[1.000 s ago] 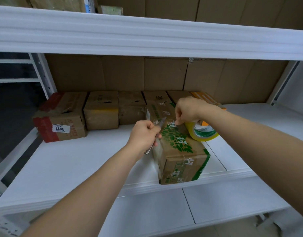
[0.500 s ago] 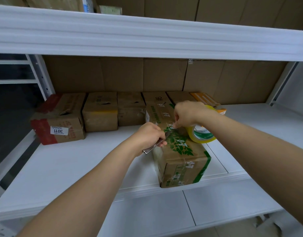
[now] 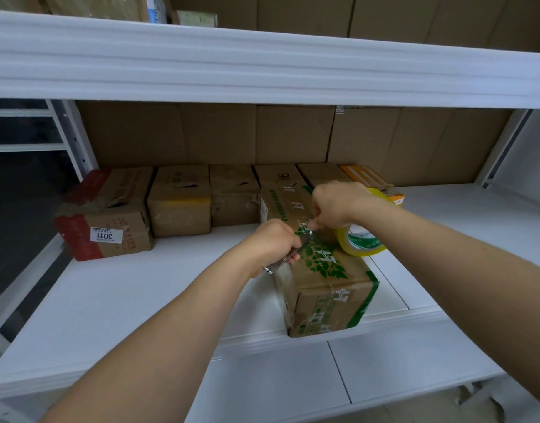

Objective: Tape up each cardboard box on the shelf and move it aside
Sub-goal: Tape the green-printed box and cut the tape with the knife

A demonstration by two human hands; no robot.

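The left hand (image 3: 273,242) is curled tight around a small metal knife (image 3: 285,260). The blade tip points up and to the right, toward the other hand. The right hand (image 3: 339,206) is just past the blade tip. Its fingers pinch a bit of clear tape right at the top of the box with green leaves (image 3: 323,279). The yellow tape roll (image 3: 362,239) hangs around the right wrist and rests against the top of this box.

The step looks like cutting the tape free from the roll. To do it well, the right hand should keep the tape pulled tight, so the blade cuts clean. The left hand should slide the blade away from the fingers, not toward them. The cut should be short and quick, close to the box. Then the loose end should be pressed flat on the box.

The leaf box sits right under both hands, at the front edge of the shelf (image 3: 140,300). Behind the hands, a row of boxes (image 3: 232,196) stands along the back. Far to the left of the left hand is a box with a red side (image 3: 110,221). It carries a white label (image 3: 106,234).
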